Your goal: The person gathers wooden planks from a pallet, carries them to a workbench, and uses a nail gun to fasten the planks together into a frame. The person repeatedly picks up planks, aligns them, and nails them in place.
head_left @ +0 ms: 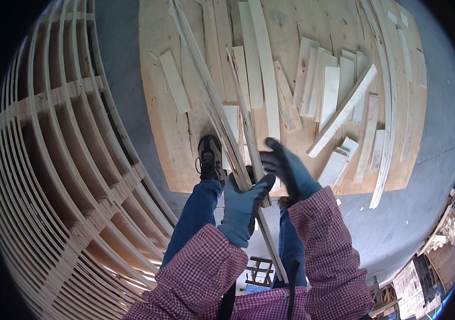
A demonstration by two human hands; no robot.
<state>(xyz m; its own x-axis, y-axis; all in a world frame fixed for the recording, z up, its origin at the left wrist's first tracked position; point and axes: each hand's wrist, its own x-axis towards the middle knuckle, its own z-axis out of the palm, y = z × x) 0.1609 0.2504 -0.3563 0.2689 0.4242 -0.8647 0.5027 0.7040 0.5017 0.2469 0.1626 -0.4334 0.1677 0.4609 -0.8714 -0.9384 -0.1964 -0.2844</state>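
Note:
My left hand (pixel 239 210), in a blue glove with dark fingers, is closed round long, narrow wooden strips (pixel 211 101). They reach away over the board toward the far edge, and one strip (pixel 273 245) sticks out below the hand toward my body. A thinner strip (pixel 246 118) runs close beside them at a slight angle. My right hand (pixel 293 169), gloved the same way, is just right of the strips with its fingers apart. Whether its fingertips touch the strips I cannot tell.
A large plywood board (pixel 176 165) lies on the grey floor (pixel 123 69), with short wooden offcuts (pixel 330 93) and long strips (pixel 390 106) on it. My shoe (pixel 210 156) rests on its near edge. Slatted wooden frames (pixel 72 133) stand at left; scrap wood (pixel 446 224) is piled at right.

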